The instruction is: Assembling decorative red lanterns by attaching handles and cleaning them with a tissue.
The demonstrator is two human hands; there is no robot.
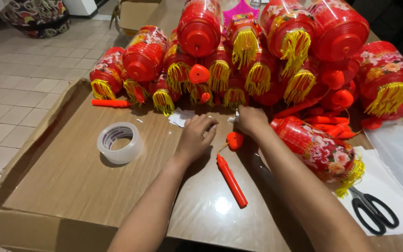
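**Lantern pile leaning over my hands**

My left hand [196, 137] curls loosely beside the tape roll [120, 142] on flattened brown cardboard [71, 182]. My right hand [250, 119] pinches white paper scraps [181, 116] at the lantern pile [257, 56]; a nudge could topple it. The red handle stick [231, 179] might roll off the table [211, 219].

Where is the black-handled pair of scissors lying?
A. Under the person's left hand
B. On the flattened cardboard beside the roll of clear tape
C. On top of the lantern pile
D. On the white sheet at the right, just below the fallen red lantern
D: the scissors lie on the white sheet, just below the yellow fringe of the fallen red lantern, far from the roll of clear tape.
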